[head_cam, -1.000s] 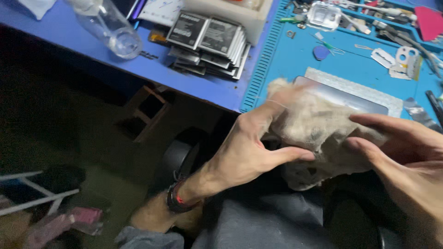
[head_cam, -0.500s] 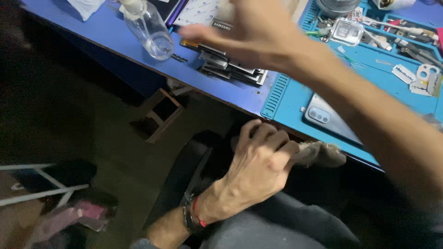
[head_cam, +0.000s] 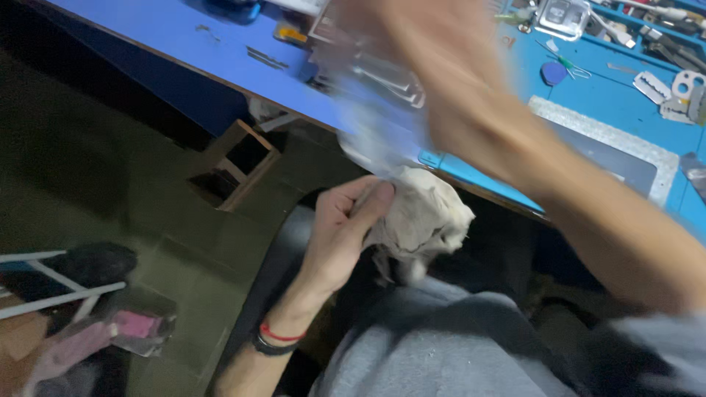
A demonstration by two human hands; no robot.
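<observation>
My left hand (head_cam: 342,235) is closed on a crumpled beige cloth (head_cam: 423,217), held over my lap just below the table edge. A red band and a black band sit on that wrist. My right hand (head_cam: 456,81) is heavily blurred above the cloth, in front of the blue table (head_cam: 184,51). It appears to grip a clear plastic bottle (head_cam: 375,125), which is smeared by motion and points down toward the cloth.
A light blue work mat (head_cam: 610,88) on the table carries a flat grey device (head_cam: 618,158) and small metal tools (head_cam: 676,84). An open wooden box (head_cam: 235,165) sits under the table. A white frame (head_cam: 51,287) and a pink item (head_cam: 125,327) lie on the floor at left.
My right hand left the cloth, reached up to the clear bottle on the table and came back down with it. My left hand kept hold of the cloth.
</observation>
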